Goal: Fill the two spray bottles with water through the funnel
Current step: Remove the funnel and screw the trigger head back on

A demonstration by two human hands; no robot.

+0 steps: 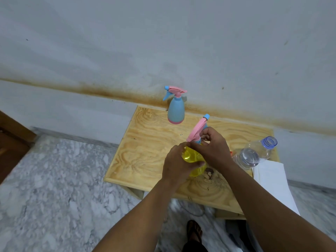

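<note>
Fingers (pixel 195 163) of the left hand (pixel 175 164) curl round the body of the yellow spray bottle (pixel 192 157), thumb and fingertips pressed against its translucent plastic. The right hand (pixel 213 148) closes its fingers about the bottle's neck, just under the pink trigger head (pixel 197 130) with its blue nozzle tip. This bottle stands on the wooden desk (pixel 145 142), near the front edge and tilted slightly toward the wall.

No brand, label or writing can be read on anything in the head view.

A second spray bottle (pixel 176 110), opaque pale blue with a pink base band and a pink trigger head, stands upright at the back of the desk, close to the wall (pixel 163 42) and well apart from the hands. Its blue nozzle points left.

Right of the hands, a clear plastic water bottle (pixel 254 154) with a blue neck ring lies on its side, uncapped, some water inside. Just beside it, a white sheet (pixel 271 180) hangs over the desk's right front corner. Something small and orange shows between the right wrist and the water bottle, too hidden to identify.

Below, the floor (pixel 54 179) is grey-veined marble, and a sandalled foot (pixel 194 231) shows between the forearms.
</note>
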